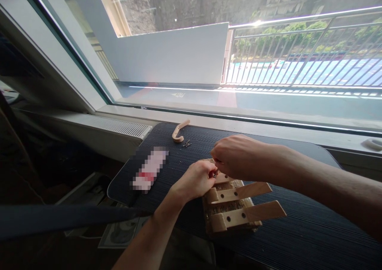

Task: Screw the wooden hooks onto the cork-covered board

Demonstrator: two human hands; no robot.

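My left hand (198,178) is closed in a pinch at the far end of a rough wooden board (227,209). A small metal screw (214,175) shows at its fingertips, above a pale wooden hook (221,178) that the hands partly cover. My right hand (232,154) is curled shut right beside the left fingertips; what it grips is hidden. Two more wooden hooks, a middle one (244,193) and a near one (249,215), lie across the board, each with two dark screw heads in it. Their straight ends stick out past the board's right side.
On the dark table (301,174) a loose wooden hook (178,136) lies near the window, with several loose screws (187,143) beside it. A blurred pink-and-red item (149,170) lies at the left. Beyond the table are a window sill (244,128) and a vented ledge (119,126).
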